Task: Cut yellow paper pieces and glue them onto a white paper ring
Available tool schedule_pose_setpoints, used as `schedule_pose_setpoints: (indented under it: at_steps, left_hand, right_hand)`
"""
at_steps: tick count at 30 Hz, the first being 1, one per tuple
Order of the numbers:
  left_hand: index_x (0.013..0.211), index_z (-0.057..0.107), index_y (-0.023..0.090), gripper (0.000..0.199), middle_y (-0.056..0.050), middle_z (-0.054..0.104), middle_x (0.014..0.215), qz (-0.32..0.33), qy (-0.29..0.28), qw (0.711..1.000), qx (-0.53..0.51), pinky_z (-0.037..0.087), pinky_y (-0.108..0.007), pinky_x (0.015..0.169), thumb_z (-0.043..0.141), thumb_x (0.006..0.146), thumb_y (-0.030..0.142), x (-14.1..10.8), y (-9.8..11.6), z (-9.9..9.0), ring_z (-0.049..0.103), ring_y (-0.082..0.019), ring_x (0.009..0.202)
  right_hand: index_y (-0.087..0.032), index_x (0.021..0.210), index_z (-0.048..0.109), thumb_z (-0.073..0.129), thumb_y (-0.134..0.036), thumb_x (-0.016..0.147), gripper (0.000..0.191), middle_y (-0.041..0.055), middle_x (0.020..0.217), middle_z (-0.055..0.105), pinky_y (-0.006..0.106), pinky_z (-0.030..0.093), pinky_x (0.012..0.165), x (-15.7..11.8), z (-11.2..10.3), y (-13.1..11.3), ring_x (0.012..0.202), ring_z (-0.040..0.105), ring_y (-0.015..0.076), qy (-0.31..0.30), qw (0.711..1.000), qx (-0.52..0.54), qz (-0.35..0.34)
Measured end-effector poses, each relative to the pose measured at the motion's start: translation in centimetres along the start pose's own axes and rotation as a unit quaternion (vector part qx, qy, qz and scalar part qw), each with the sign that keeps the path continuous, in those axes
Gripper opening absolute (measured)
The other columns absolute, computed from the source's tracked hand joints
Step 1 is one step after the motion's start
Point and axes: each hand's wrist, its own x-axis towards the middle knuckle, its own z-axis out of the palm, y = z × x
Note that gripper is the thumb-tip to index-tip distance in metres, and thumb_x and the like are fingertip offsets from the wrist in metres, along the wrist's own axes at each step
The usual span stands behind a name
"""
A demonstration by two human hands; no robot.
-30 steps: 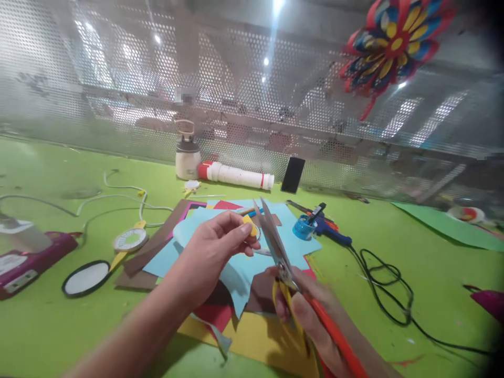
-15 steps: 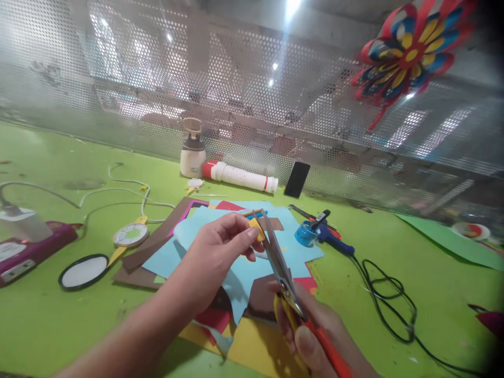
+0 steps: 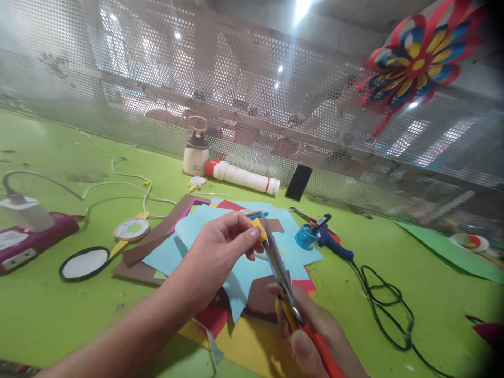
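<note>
Between the thumb and fingers of my left hand [image 3: 224,252] is a small piece of yellow paper [image 3: 259,229]. My right hand [image 3: 311,325] grips a pair of scissors [image 3: 280,270] with red and yellow handles. Their blades point up and away, lying right beside the yellow piece; whether they bite into it I cannot tell. Beneath both hands spreads a pile of coloured paper, with light blue sheets [image 3: 232,286] on top. A brown sheet [image 3: 263,299], red scraps and a yellow sheet [image 3: 246,344] show around them.
Right of the pile lie a blue roll of tape [image 3: 307,237] and a blue-handled tool [image 3: 335,245] with a black cable. A phone [image 3: 299,182], a white tube [image 3: 244,177] and a bottle [image 3: 196,155] stand along the perforated screen. On the left are a purple power strip [image 3: 47,239] and a black-rimmed disc [image 3: 84,264].
The scissor blades look closer together than before. The hands keep nearly the same place at the yellow piece, while the whole view has tilted slightly.
</note>
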Motion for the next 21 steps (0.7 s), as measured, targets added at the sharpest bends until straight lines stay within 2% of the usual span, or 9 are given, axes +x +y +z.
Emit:
schedule_pose_setpoints:
  at_steps: [14,21]
  left_hand:
    - [0.069,0.057,0.015,0.015,0.001,0.062,0.065,-0.011,-0.001,1.000,-0.014,0.046,-0.024,0.061,0.064,0.081,0.023,0.10,-0.09,0.05,0.056,-0.011,0.062]
    - [0.068,0.057,0.015,0.016,0.000,0.062,0.066,-0.012,-0.001,0.999,-0.033,0.046,-0.025,0.061,0.065,0.080,0.023,0.00,-0.40,0.09,0.056,-0.012,0.063]
  right_hand:
    - [-0.018,0.115,0.058,0.036,-0.065,0.090,0.058,-0.0005,0.067,0.050,0.026,0.039,0.057,0.13,-0.29,-0.07,0.058,0.051,0.0147,0.012,0.998,-0.049,-0.029]
    - [-0.017,0.111,0.060,0.035,-0.065,0.090,0.058,-0.0015,0.062,0.047,0.025,0.035,0.051,0.21,-0.27,0.04,0.053,0.045,0.0136,0.010,0.998,-0.044,-0.033]
